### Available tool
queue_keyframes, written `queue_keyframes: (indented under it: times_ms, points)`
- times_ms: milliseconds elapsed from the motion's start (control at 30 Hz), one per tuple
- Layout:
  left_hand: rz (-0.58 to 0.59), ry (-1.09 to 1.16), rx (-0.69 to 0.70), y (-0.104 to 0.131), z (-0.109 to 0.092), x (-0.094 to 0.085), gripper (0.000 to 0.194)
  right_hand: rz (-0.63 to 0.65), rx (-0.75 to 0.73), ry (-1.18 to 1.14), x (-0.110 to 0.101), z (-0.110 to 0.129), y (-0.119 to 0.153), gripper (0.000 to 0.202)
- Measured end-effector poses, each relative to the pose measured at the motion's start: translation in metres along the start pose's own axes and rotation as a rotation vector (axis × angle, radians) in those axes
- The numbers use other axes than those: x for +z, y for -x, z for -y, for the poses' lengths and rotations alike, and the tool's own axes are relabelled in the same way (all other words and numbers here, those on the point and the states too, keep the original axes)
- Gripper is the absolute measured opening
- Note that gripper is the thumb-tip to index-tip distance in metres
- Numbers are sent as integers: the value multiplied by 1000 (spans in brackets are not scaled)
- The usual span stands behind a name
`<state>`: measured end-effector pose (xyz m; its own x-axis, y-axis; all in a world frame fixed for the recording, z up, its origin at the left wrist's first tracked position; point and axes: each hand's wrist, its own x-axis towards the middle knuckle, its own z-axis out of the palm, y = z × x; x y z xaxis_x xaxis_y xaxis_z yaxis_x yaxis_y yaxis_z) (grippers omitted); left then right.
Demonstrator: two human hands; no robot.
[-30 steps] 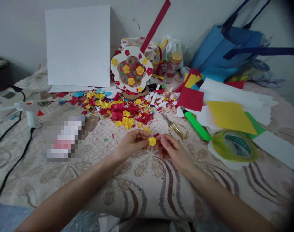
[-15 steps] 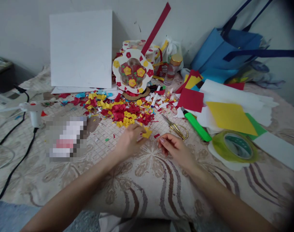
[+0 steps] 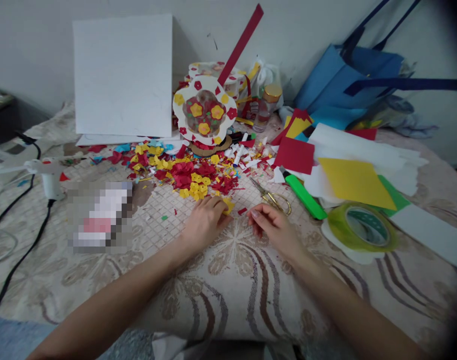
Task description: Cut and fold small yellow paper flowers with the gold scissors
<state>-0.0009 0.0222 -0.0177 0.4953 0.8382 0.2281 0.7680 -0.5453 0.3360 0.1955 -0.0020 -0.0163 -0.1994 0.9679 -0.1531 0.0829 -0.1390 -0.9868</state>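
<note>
My left hand (image 3: 207, 220) is closed on a small piece of yellow paper (image 3: 229, 205), its edge sticking out past the fingertips. The rest of the piece is hidden by the hand. To its right, my right hand (image 3: 269, 225) hovers low over the cloth, thumb and fingers curled together; whatever is in them, if anything, cannot be made out. Just beyond that hand lie gold-handled scissors (image 3: 275, 200). A red scrap (image 3: 242, 211) sits between the hands. Behind the left hand are piled yellow paper flowers (image 3: 198, 187) and red paper flowers (image 3: 185, 174).
A flower-shaped paper piece with a clear middle (image 3: 204, 112) stands at the back by a white board (image 3: 123, 75). Right are a green cutter (image 3: 305, 195), tape roll (image 3: 361, 227), coloured sheets (image 3: 356, 182) and a blue bag (image 3: 344, 75). Left are a glue gun (image 3: 50, 177) and cables.
My left hand has turned and lowered slightly, covering more of the yellow paper. My right hand has stayed nearly in place. The whole view has shifted a little.
</note>
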Motion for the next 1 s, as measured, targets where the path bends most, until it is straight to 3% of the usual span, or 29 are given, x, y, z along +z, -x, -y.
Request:
queue_keyframes:
  times_ms: [133, 367, 533, 700, 767, 933, 1000]
  points:
    - [-20, 2, -50, -1, -1, 3, 11, 6, 12, 15, 1, 0, 0, 25]
    - [-43, 21, -16, 0, -1, -2, 16, 26, 12, 22, 2, 0, 0, 22]
    - [-184, 28, 184, 6, -8, -10, 14, 73, -26, -51, 8, 4, 4, 33]
    - [-160, 119, 365, 10, -14, -14, 16, 38, -27, -62, 9, 3, 5, 21]
    - [-169, 273, 300, 10, -15, -13, 18, -8, -42, -40, 7, 3, 4, 17]
    - [-219, 728, -135, 6, -10, -4, 22, -70, -68, 0, 6, 0, 4, 16]
    - [-214, 818, -193, 5, -9, -2, 16, -79, -84, 3, 6, -1, 4, 16]
